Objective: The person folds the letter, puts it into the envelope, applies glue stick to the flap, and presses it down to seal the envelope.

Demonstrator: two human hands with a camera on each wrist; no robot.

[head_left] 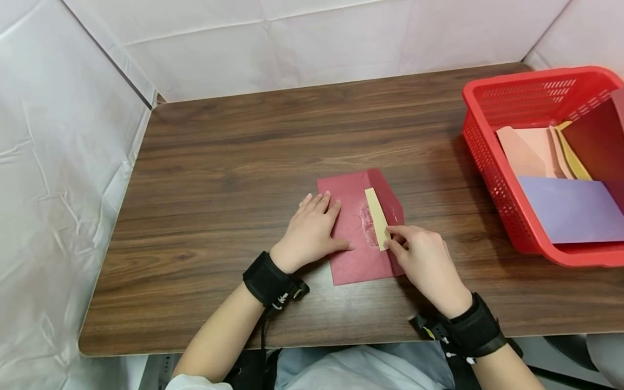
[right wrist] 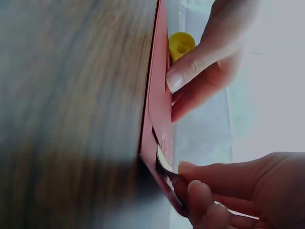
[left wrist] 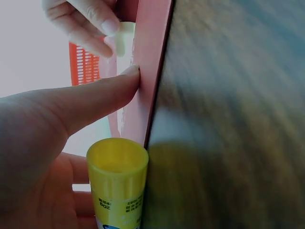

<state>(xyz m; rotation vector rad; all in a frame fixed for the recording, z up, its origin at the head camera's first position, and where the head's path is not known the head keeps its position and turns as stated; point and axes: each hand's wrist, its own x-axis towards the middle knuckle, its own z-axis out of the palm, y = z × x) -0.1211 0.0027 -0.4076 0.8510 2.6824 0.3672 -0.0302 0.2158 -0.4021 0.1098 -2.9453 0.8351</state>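
Observation:
A red paper envelope (head_left: 358,266) lies on the table with its flap (head_left: 385,189) folded out on the right. My left hand (head_left: 308,235) rests on its left part, fingers straight and thumb spread. Beside that palm, in the left wrist view, is a yellow glue stick tube (left wrist: 118,188) with its hollow end showing; the head view hides it under the hand. Between thumb and fingertips, my right hand (head_left: 426,260) pinches the lower end of a pale yellow strip (head_left: 374,214), which lies along the flap's fold. Whitish glue smears (head_left: 366,222) mark the envelope left of the strip.
A red plastic basket (head_left: 492,179) stands at the right side of the table, holding a purple envelope (head_left: 575,208), peach envelopes (head_left: 524,149) and other coloured paper. The wooden table top (head_left: 219,189) meets white sheeting at the back and left.

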